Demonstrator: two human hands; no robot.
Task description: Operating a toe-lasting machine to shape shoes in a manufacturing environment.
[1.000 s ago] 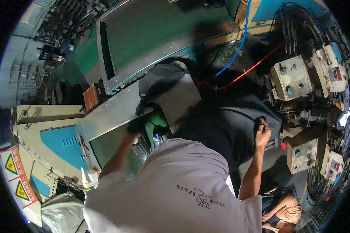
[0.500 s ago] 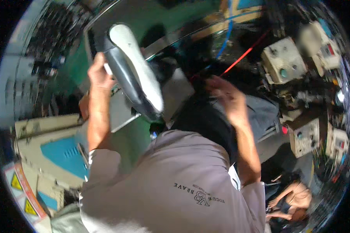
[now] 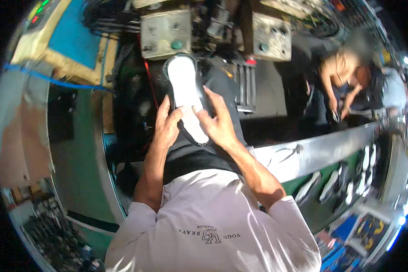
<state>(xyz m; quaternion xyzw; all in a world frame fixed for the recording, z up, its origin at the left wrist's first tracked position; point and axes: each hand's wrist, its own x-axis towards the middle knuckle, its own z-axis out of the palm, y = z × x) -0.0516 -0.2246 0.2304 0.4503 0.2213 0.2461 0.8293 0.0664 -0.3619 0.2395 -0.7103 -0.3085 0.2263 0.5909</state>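
Note:
A black shoe upper with a bright white sole-shaped face [image 3: 183,79] lies upturned above my lap, its far end pointing away from me. My left hand [image 3: 167,127] grips its left edge, thumb pressed on the white face. On the opposite side my right hand [image 3: 218,122] holds the edge, thumb also on the white surface. Fingers wrapped beneath the shoe are mostly hidden. Dark trousers [image 3: 222,88] show under and beside it.
Two machine control boxes [image 3: 165,34] with green knobs stand ahead. At right, a metal ledge [image 3: 322,147] bears pliers [image 3: 289,153], beside a green belt with several shoes [image 3: 330,185]. Another person [image 3: 342,72] sits beyond. A blue hose [image 3: 54,83] crosses at left.
My view has swung round to the right. The shoe, held by my left hand alone at the left, is now in front of me, and my right hand has taken hold of it too.

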